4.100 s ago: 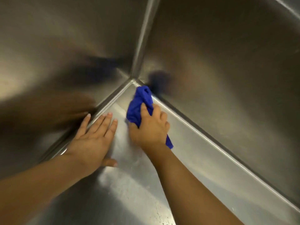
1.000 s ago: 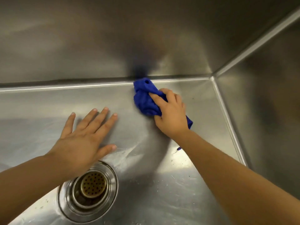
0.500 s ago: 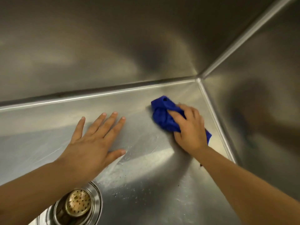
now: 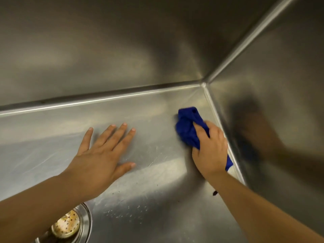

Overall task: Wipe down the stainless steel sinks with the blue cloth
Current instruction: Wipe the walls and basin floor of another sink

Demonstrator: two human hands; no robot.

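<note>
Sink floor [image 4: 157,199]: left hand [image 4: 98,160] flat, right hand [image 4: 210,151] around blue cloth [image 4: 186,128]

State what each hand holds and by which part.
The right hand grips the crumpled blue cloth around its near half, on the stainless steel sink floor. The left hand holds nothing, lying flat there.

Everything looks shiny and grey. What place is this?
Likely inside a stainless steel sink: seamed metal walls, a round perforated metal drain strainer, and a crumpled blue cloth on its floor.
</note>
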